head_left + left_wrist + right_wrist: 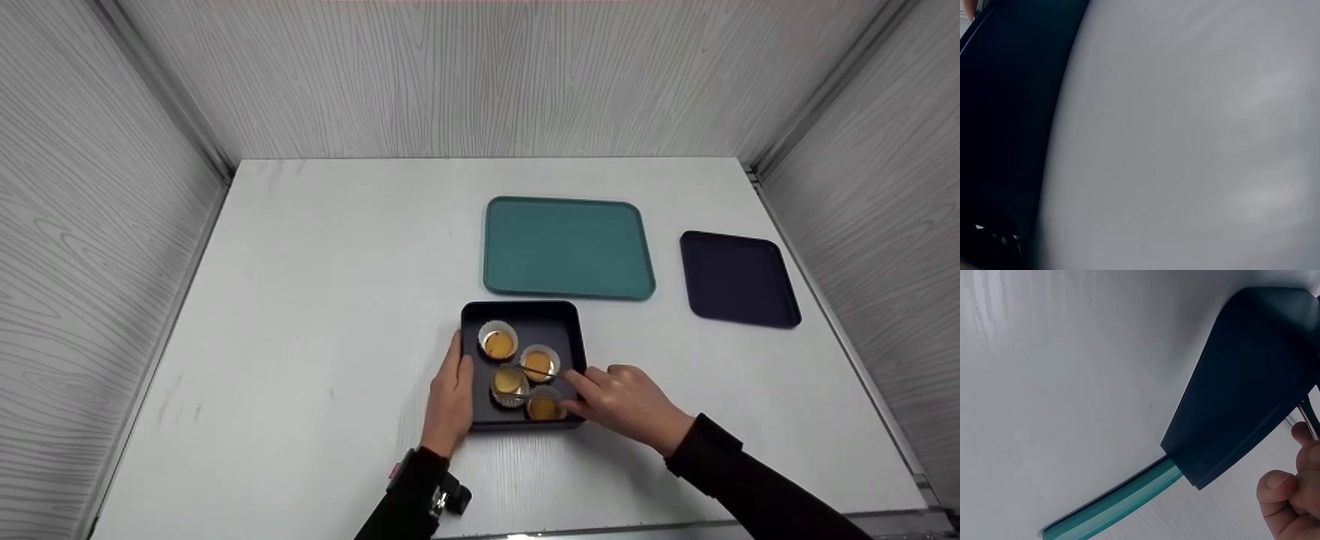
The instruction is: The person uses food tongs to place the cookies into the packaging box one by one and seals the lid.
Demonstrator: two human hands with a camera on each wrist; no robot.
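Three pale wood-grain walls close in a white tabletop [315, 300], with metal strips running down the corners. On it, going left to right: a dark square box [525, 319] near the front edge, a teal tray [566, 247] just beyond it at 12 o'clock, and a dark flat lid [739, 279] well apart at 2 o'clock from the box.

Four custard tarts [498, 343] in foil cups sit inside the box, clustered toward its right and near side.

The left hand [448, 397] lies flat against the box's left wall, at 9 o'clock, fingers straight and pointing away from the person, gripping nothing. The right hand [626, 401] comes in from 4 o'clock, fingers curled, pinching slim metal tongs [544, 371] whose tips reach over the tarts; whether the tips touch a tart I cannot tell. Both forearms wear dark sleeves.
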